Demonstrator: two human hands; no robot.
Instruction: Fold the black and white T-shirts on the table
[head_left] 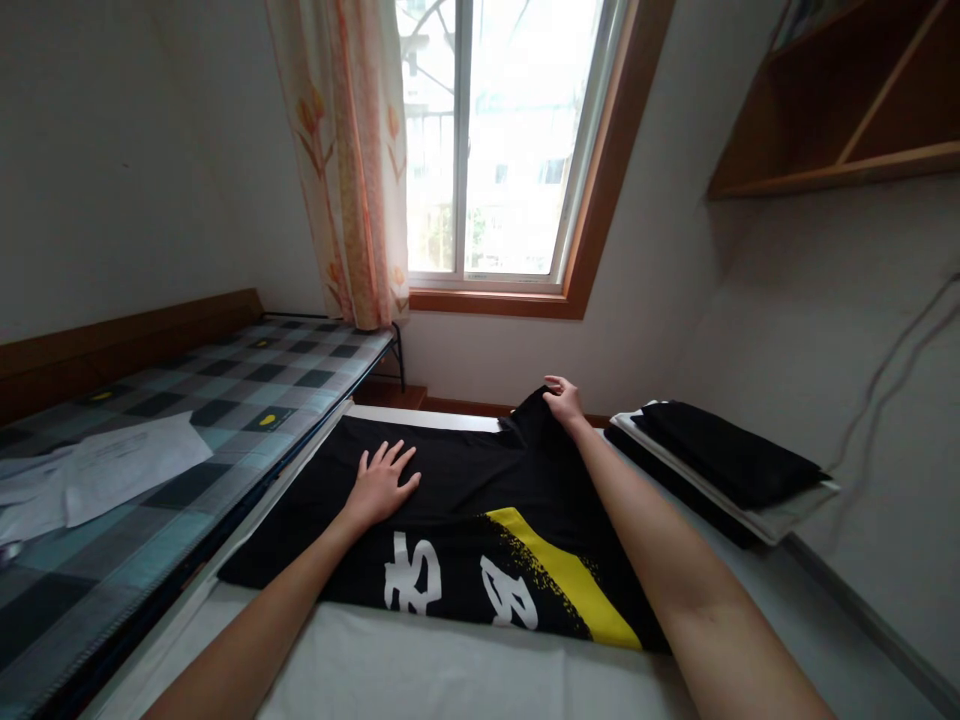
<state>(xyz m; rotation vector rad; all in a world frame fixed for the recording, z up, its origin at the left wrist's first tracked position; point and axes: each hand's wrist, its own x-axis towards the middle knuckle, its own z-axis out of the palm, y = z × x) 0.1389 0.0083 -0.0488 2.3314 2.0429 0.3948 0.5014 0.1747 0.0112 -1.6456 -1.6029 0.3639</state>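
A black garment with white lettering and a yellow stripe lies spread across the white-covered surface. My left hand rests on its left part, palm down with the fingers spread. At the garment's far right corner, my right hand pinches the black cloth, which is raised a little there. The lettering and the stripe run along the near edge, between my two forearms.
A stack of folded black and white cloths sits at the right by the wall. On the left is a bed with a checked mattress and papers. Beyond are a curtain and a window; a wooden shelf hangs upper right.
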